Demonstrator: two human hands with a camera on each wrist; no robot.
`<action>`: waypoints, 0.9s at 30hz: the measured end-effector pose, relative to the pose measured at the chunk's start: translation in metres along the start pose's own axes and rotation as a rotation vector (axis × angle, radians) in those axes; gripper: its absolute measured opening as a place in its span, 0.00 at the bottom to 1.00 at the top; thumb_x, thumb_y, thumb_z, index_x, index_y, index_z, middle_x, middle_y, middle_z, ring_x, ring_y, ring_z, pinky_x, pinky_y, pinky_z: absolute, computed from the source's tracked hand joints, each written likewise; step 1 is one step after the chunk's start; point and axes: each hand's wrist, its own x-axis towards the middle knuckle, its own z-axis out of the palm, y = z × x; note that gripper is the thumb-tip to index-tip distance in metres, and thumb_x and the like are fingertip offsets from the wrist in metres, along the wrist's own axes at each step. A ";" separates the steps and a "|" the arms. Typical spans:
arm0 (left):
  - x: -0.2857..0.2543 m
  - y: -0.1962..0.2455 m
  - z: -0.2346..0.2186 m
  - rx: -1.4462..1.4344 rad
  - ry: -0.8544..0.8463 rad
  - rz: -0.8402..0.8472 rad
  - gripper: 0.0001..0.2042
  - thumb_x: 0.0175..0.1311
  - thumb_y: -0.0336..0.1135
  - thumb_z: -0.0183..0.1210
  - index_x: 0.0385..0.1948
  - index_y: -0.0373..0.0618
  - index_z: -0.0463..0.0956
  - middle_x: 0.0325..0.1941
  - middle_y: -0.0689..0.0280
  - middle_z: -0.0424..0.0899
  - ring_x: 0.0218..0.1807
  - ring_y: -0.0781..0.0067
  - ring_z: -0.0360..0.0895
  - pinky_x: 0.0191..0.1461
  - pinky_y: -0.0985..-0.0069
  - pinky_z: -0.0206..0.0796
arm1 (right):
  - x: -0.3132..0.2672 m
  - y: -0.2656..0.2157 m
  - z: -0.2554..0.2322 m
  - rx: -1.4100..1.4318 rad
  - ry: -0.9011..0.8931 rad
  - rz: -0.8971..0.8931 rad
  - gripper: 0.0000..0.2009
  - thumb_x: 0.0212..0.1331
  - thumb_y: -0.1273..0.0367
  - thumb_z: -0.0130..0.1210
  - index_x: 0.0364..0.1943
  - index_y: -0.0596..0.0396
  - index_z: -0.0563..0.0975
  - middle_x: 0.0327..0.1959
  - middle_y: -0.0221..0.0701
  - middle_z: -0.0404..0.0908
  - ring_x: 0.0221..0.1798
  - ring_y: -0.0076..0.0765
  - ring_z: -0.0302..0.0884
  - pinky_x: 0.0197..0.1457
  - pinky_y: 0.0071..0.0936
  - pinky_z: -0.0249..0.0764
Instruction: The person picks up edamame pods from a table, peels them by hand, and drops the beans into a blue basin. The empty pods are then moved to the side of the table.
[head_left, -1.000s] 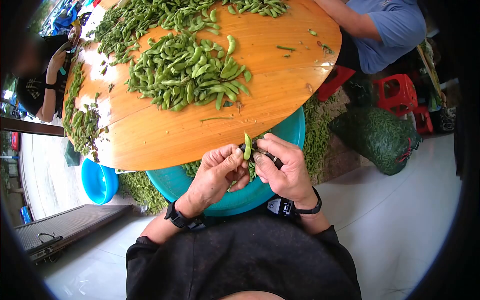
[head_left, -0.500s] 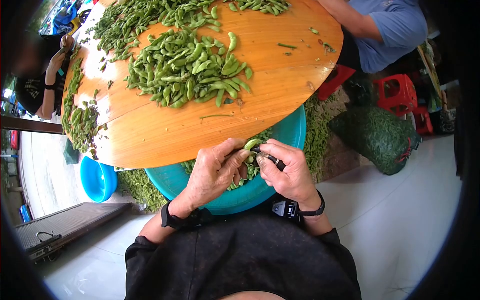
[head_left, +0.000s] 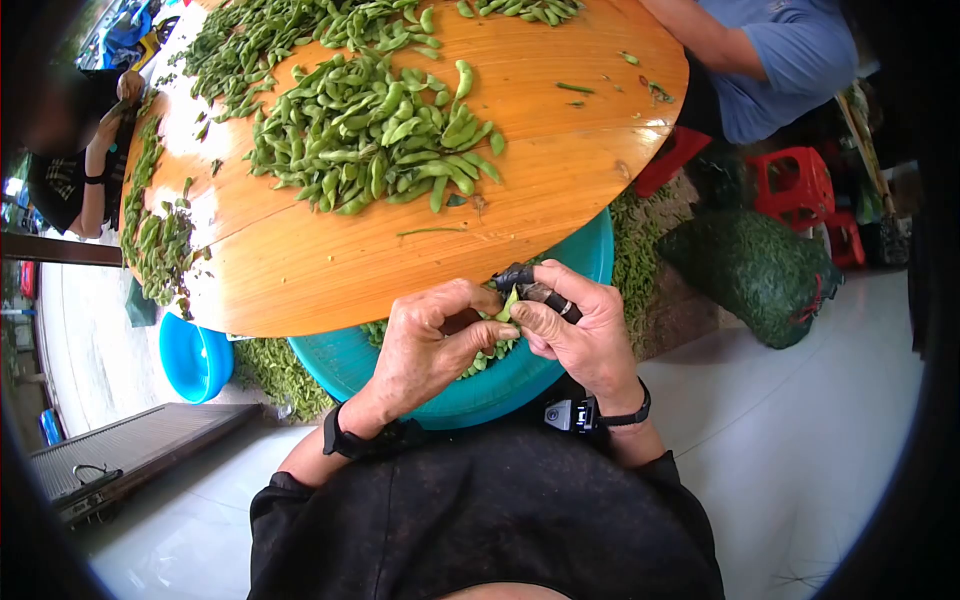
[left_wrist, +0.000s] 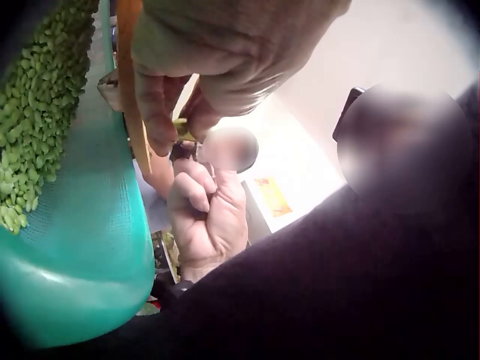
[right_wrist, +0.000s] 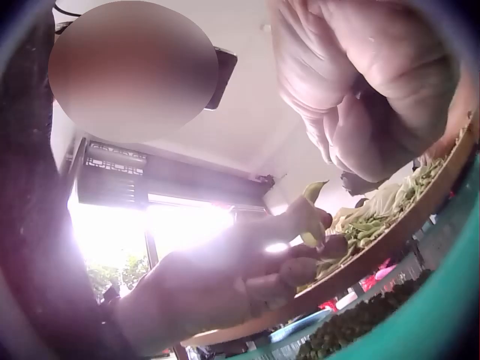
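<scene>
Over the teal basin (head_left: 465, 405), both hands meet at one green soybean pod (head_left: 510, 302). My left hand (head_left: 425, 340) pinches the pod between thumb and fingers; in the right wrist view the pod (right_wrist: 310, 217) sticks up from those fingertips. From the other side my right hand (head_left: 583, 325) grips it, the thumb lying against the pod. Dark wrapping (head_left: 518, 275) covers parts of two right fingers. Shelled green beans (left_wrist: 34, 120) fill part of the basin in the left wrist view. The pod's lower end is hidden by the fingers.
A wooden table (head_left: 330, 265) with a heap of pods (head_left: 360, 140) stands just ahead. A blue basin (head_left: 195, 360) sits at left, a filled dark net bag (head_left: 750, 280) and red stools (head_left: 790, 185) at right. Two other people (head_left: 790, 60) sit at the table.
The pod has turned between the fingers, tilting over and then coming up again, now mostly covered. My right thumb has moved onto it, and the left fingers have spread higher around it.
</scene>
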 end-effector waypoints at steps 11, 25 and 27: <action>-0.002 0.004 -0.012 -0.212 -0.169 -0.298 0.09 0.65 0.31 0.63 0.28 0.40 0.74 0.19 0.70 0.75 0.18 0.84 0.72 0.18 0.83 0.56 | 0.003 0.008 0.001 0.069 -0.085 0.018 0.12 0.64 0.73 0.60 0.47 0.67 0.77 0.29 0.25 0.69 0.23 0.14 0.67 0.22 0.17 0.63; -0.008 -0.012 -0.010 -0.417 -0.216 -0.404 0.14 0.72 0.40 0.56 0.31 0.38 0.74 0.31 0.61 0.81 0.23 0.77 0.79 0.20 0.83 0.66 | -0.001 0.019 0.013 -0.575 0.058 -0.434 0.11 0.61 0.81 0.56 0.48 0.66 0.77 0.27 0.29 0.76 0.21 0.20 0.73 0.23 0.20 0.69; -0.009 -0.016 -0.012 -0.531 -0.264 -0.423 0.14 0.72 0.40 0.55 0.31 0.37 0.74 0.33 0.57 0.83 0.25 0.72 0.80 0.21 0.81 0.69 | -0.004 0.012 0.014 -0.057 0.024 0.015 0.13 0.63 0.79 0.56 0.52 0.66 0.76 0.25 0.26 0.75 0.21 0.17 0.70 0.22 0.19 0.68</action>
